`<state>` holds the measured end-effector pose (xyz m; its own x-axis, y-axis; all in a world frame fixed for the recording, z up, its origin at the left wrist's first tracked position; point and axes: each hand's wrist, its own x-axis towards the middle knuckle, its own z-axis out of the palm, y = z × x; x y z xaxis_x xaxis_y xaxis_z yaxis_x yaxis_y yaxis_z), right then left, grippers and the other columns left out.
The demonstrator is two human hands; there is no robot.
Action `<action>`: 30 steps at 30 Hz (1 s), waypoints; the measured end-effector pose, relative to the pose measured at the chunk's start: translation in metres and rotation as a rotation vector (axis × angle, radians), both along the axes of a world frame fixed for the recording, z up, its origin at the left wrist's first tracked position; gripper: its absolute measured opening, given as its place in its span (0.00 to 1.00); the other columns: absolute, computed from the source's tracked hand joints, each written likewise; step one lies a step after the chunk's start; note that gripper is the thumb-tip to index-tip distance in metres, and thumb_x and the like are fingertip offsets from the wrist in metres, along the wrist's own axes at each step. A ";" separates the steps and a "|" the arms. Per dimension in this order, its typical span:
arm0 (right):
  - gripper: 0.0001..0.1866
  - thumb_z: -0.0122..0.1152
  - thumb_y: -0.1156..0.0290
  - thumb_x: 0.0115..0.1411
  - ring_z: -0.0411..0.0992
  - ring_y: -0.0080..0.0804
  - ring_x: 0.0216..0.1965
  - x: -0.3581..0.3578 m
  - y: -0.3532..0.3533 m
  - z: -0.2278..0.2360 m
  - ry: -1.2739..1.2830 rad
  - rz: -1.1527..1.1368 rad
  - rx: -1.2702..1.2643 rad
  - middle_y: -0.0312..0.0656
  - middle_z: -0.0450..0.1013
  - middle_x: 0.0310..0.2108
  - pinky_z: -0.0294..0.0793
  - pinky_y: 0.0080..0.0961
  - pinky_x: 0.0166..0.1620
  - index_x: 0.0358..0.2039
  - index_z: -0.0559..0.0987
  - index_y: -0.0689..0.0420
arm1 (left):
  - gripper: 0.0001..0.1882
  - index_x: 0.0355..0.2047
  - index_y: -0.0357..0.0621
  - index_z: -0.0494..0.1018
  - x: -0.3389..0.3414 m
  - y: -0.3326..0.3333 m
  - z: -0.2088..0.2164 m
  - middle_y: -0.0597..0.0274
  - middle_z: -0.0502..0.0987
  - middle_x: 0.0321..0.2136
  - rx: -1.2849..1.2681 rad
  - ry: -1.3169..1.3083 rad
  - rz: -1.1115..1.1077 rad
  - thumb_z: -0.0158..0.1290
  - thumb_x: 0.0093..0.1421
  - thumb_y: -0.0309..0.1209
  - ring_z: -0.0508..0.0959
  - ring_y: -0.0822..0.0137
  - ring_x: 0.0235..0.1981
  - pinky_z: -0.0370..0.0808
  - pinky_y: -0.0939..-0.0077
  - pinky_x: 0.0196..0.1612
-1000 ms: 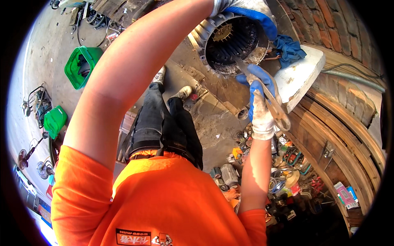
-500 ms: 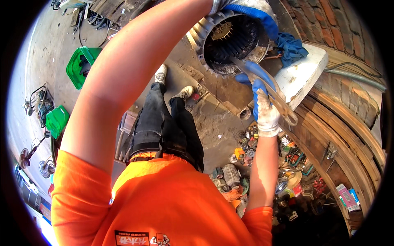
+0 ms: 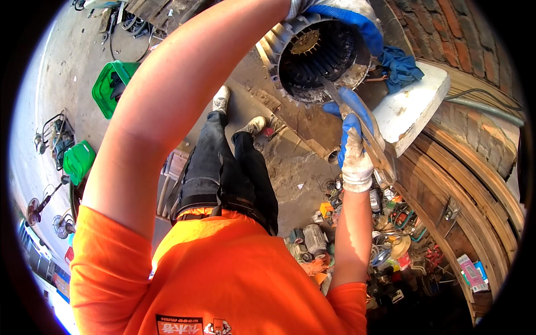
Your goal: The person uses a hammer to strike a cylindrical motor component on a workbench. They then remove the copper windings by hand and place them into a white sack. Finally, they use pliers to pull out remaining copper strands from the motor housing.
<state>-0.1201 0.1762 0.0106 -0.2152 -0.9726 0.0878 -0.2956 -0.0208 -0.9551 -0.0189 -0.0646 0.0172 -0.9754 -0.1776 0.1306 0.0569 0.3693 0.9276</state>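
Observation:
A finned motor housing (image 3: 269, 56) lies with its round open end facing me, its dark slotted inside showing. My left hand (image 3: 353, 15), in a white glove with blue coating, is wrapped over the housing's upper rim; its fingers are partly cut off by the frame's top edge. Lower right of the opening, my right hand (image 3: 357, 148), gloved the same way, is closed round a long flat metal tool (image 3: 381, 159). The tool's narrow tip reaches the lower rim of the opening. Its exact kind I cannot make out.
A white slab (image 3: 410, 109) with a blue cloth (image 3: 399, 70) stands right of the housing. Curved-looking wooden boards (image 3: 463, 184) and a brick wall (image 3: 458, 39) line the right. Motors (image 3: 314, 240) and mixed parts lie below my right arm. Green bins (image 3: 103, 92) stand left.
My right hand and the tool have shifted slightly down and left, with the tool turned a little steeper. My left hand stays on the housing.

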 end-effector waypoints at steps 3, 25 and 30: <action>0.26 0.55 0.58 0.66 0.78 0.31 0.38 0.001 -0.001 0.000 0.001 -0.004 -0.011 0.48 0.76 0.47 0.73 0.19 0.35 0.53 0.72 0.68 | 0.14 0.35 0.39 0.81 0.000 0.000 0.000 0.53 0.81 0.30 -0.008 0.012 -0.010 0.57 0.57 0.37 0.81 0.61 0.31 0.77 0.71 0.37; 0.30 0.55 0.54 0.66 0.77 0.37 0.41 0.005 -0.002 0.004 0.086 0.019 0.023 0.52 0.73 0.50 0.76 0.28 0.45 0.53 0.71 0.71 | 0.13 0.35 0.39 0.80 -0.004 -0.004 -0.007 0.53 0.81 0.30 -0.051 0.093 -0.072 0.56 0.58 0.36 0.80 0.60 0.30 0.77 0.70 0.36; 0.28 0.54 0.54 0.66 0.77 0.36 0.41 0.004 -0.001 0.001 0.211 0.051 -0.032 0.50 0.76 0.46 0.75 0.27 0.43 0.53 0.73 0.68 | 0.13 0.35 0.39 0.80 -0.004 -0.004 -0.009 0.53 0.81 0.30 -0.050 0.118 -0.104 0.56 0.58 0.36 0.80 0.59 0.30 0.76 0.69 0.36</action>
<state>-0.1165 0.1752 0.0117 -0.1391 -0.9779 0.1564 -0.4869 -0.0700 -0.8707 -0.0233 -0.0682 0.0078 -0.9657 -0.0666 0.2510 0.2044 0.4016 0.8927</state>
